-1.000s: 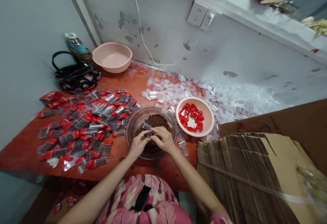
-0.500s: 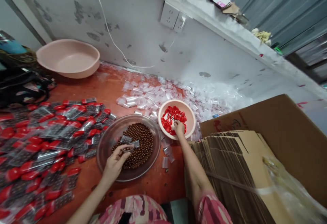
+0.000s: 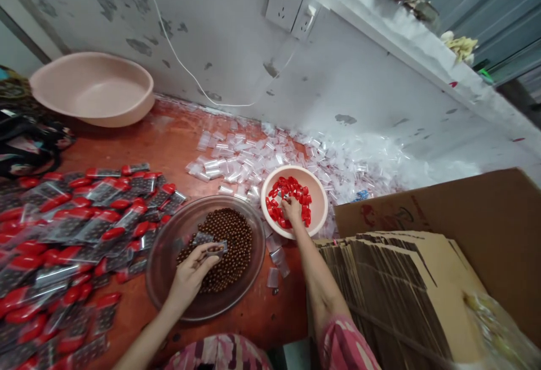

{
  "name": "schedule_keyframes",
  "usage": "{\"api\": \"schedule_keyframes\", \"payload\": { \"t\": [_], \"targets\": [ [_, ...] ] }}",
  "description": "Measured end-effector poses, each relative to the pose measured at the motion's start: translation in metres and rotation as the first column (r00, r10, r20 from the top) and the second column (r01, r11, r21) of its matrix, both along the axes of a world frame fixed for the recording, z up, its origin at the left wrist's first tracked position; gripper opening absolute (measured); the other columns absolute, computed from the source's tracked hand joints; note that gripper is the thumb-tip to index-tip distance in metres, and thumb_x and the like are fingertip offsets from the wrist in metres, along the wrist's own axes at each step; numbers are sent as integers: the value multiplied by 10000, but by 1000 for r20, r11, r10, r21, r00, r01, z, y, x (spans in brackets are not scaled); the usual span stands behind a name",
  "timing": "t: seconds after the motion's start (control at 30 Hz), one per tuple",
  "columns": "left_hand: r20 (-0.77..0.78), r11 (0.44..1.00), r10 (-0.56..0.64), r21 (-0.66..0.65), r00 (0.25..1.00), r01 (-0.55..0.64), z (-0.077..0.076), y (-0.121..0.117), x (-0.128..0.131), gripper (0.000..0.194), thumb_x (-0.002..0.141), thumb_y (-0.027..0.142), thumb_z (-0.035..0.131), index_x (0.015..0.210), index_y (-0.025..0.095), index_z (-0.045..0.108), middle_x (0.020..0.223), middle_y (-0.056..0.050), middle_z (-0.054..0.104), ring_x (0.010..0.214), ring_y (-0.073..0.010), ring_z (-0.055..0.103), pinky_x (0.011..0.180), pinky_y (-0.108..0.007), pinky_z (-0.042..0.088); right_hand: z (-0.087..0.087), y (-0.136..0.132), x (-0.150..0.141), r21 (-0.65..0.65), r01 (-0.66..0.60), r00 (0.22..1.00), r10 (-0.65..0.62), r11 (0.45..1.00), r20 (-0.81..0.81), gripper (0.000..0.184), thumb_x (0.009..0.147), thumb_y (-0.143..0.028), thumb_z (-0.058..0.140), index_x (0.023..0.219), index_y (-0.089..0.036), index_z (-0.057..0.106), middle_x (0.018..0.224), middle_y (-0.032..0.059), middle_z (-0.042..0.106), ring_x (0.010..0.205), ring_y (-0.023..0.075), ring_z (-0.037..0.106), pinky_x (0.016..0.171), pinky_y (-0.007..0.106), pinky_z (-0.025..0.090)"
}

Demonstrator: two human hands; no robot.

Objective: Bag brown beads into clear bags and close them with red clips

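Note:
My left hand (image 3: 192, 271) is over the round tray (image 3: 167, 291) of small brown beads (image 3: 234, 237). Its thumb and fingers pinch a small clear plastic sleeve (image 3: 214, 250) with a few brown beads showing inside. Another clear sleeve (image 3: 203, 239) lies on the beads behind the fingers. Inside the pale pink bowl (image 3: 322, 206), my right hand (image 3: 292, 210) reaches down among glossy red caps (image 3: 303, 195). Its fingers are closed together at the tips; a small greyish bit shows there, too small to name.
Filled red-capped packs (image 3: 97, 212) are heaped at the left. Loose clear sleeves (image 3: 236, 159) spread along the wall behind the bowl. A large pink basin (image 3: 97, 97) stands at the back left. Stacked cardboard sheets (image 3: 380, 280) and a cardboard box (image 3: 456, 206) flank my right arm.
The camera view has shifted slightly. My right hand has moved a little leftward within the bowl, fingers still low among the caps. My left hand keeps its pinch on the sleeve over the tray.

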State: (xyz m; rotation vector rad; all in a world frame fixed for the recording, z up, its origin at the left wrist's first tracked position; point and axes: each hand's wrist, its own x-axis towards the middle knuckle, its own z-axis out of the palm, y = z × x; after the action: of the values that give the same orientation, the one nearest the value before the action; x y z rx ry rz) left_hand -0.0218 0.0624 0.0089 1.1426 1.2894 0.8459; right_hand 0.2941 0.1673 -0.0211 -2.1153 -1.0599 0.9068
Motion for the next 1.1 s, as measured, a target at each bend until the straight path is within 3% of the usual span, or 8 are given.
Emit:
{"api": "schedule_keyframes", "payload": {
  "t": [0.17, 0.23, 0.37, 0.57, 0.7, 0.9, 1.0, 1.1],
  "targets": [
    [151, 999, 11, -39, 988, -6, 8, 2, 10, 306, 721, 340, 581, 1002, 220, 604, 978, -39, 665, 860, -206, 627, 770, -322, 515, 19, -21, -11, 167, -11, 961, 57, 986, -272, 388, 803, -391, 406, 1124, -179, 454, 892, 43, 627, 732, 144, 622, 653, 280, 509],
    [206, 999, 9, -39, 979, -1, 15, 1, 15, 302, 726, 339, 576, 1001, 218, 604, 998, -40, 659, 884, -210, 622, 776, -331, 518, 33, -34, -22, 235, 16, 863, 105, 972, -494, 371, 794, -379, 459, 1124, -208, 454, 868, 26, 626, 716, 136, 621, 650, 281, 519],
    [245, 1000, 8, -22, 969, -2, 32, -2, 25, 307, 738, 335, 563, 1012, 197, 590, 1015, -53, 649, 917, -211, 607, 791, -346, 513, 63, -60, -50, 261, 51, 532, 195, 964, -824, 296, 756, -320, 571, 1029, -214, 529, 869, 25, 630, 726, 131, 619, 661, 270, 525],
    [252, 999, -5, 38, 968, -4, 50, -12, 27, 313, 734, 330, 567, 1008, 180, 601, 996, -62, 651, 891, -205, 605, 805, -341, 497, 97, -84, -91, 251, 40, 406, 214, 967, -888, 270, 675, -258, 675, 911, -203, 557, 807, 3, 634, 780, 153, 630, 711, 284, 519],
    [337, 1000, 12, 7, 941, -15, 61, -25, 26, 299, 714, 333, 593, 969, 180, 627, 1021, -70, 642, 916, -213, 591, 798, -338, 494, 112, -98, -121, 360, 133, 416, 277, 923, -866, 291, 682, -251, 670, 943, -227, 543, 838, -9, 632, 789, 139, 622, 759, 293, 489],
    [679, 979, 191, -183, 709, -88, 75, -43, 30, 266, 713, 278, 627, 959, 175, 609, 954, -52, 655, 766, -149, 620, 711, -291, 517, 104, -125, -169, 373, 113, 467, 282, 921, -838, 264, 743, -275, 599, 991, -210, 535, 865, 15, 636, 756, 122, 600, 761, 280, 458],
    [711, 970, 237, -214, 662, -116, 76, -49, 25, 224, 721, 238, 627, 929, 157, 616, 905, -36, 655, 742, -124, 612, 687, -248, 518, 98, -137, -178, 428, 19, 636, 320, 903, -702, 193, 761, -282, 570, 928, -187, 557, 866, 26, 633, 775, 138, 590, 766, 301, 462],
    [725, 968, 238, -233, 646, -95, 78, -54, 16, 213, 734, 223, 616, 932, 144, 618, 910, -38, 651, 733, -115, 609, 689, -237, 519, 102, -142, -174, 542, -150, 765, 444, 827, -466, 275, 779, -242, 544, 1048, -189, 521, 1004, 55, 598, 912, 154, 565, 829, 312, 451]
  ]
}}
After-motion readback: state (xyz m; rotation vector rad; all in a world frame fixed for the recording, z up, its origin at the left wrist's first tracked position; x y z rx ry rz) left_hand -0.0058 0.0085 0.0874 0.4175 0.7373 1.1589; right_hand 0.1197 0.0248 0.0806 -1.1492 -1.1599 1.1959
